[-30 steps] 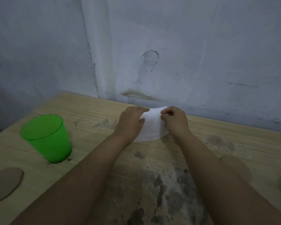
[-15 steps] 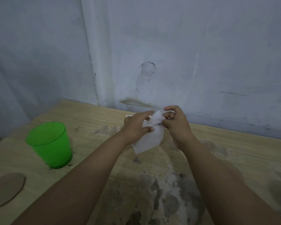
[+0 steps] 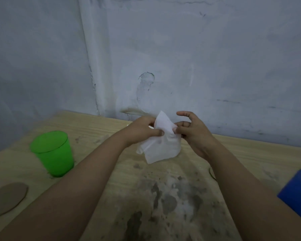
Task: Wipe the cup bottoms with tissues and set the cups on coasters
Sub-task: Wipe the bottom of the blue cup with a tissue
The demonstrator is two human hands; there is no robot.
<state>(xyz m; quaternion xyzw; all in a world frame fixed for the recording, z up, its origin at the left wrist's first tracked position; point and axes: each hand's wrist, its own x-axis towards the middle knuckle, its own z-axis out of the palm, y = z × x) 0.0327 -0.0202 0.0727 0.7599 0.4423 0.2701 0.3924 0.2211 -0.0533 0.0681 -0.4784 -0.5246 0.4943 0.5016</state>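
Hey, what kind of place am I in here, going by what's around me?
Probably a plain indoor room or makeshift work corner, not a tidy kitchen: a stained wooden table stands against a bare wall with patched, peeling paint, and on the table there is only a green cup and a coaster.

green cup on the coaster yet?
No. The green cup stands on the bare table, apart from the brown coaster.

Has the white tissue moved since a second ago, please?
Yes. The white tissue has come up off the wooden table; the left hand and right hand now pinch it in the air.
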